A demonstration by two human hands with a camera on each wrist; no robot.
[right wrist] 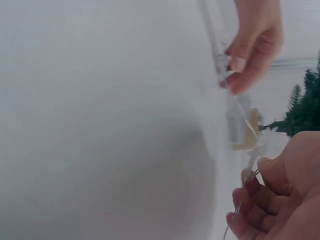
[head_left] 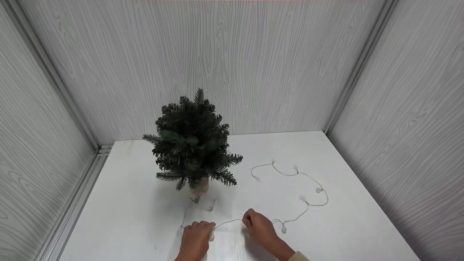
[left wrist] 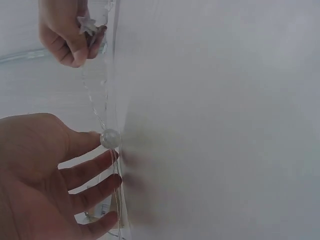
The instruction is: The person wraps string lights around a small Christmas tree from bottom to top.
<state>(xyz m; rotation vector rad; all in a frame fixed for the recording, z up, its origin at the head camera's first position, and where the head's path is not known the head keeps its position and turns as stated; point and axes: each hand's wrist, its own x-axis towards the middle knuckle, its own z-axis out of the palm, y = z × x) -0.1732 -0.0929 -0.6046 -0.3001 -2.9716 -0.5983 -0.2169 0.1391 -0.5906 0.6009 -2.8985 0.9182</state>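
A string of lights point(head_left: 327, 199) with thin clear wire, round bulbs and star-shaped pieces runs across the white tabletop. At the front, my left hand point(head_left: 197, 236) has its thumb and index finger at a round bulb point(left wrist: 110, 138), its other fingers spread along the wire. To the right, my right hand point(head_left: 261, 227) pinches the wire between thumb and curled fingers, as the right wrist view shows. A star-shaped piece point(left wrist: 87, 25) pokes out beside that hand. Between both hands a short stretch of wire hangs slightly slack.
A small artificial Christmas tree point(head_left: 192, 141) stands upright behind my left hand, on a pale base point(head_left: 199, 186). A small clear piece point(head_left: 208, 203) lies in front of the base. Wood-grain panels point(head_left: 232, 65) enclose the table at the back and sides.
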